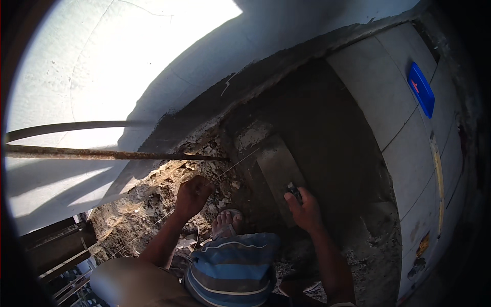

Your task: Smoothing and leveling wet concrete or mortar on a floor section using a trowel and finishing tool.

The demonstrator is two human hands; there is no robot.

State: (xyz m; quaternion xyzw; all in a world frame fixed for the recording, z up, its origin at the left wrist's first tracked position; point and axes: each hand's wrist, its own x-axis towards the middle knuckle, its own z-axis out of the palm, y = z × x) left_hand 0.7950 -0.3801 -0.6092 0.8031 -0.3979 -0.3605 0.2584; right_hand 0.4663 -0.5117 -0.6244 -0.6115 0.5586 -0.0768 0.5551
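My right hand (307, 209) grips the dark handle of a plastering trowel (279, 166). Its long rectangular blade lies flat on dark, wet-looking mortar (332, 123). To the left, my left hand (193, 197) is closed, its fingers at a thin pale string (232, 168) that they appear to pinch. The string stretches from beside the blade's far end down to the lower left, passing over rubble. A lighter patch of mortar (253, 134) lies just beyond the blade's far left corner.
Large grey tiles (378, 92) border the mortar on the right, carrying a blue tray (421, 89) and a long yellowish strip (438, 179). A pale wall (194, 92) rises at the far left. Rusty bars (112, 153) reach over broken rubble (138, 204). My sandalled foot (227, 221) stands close by.
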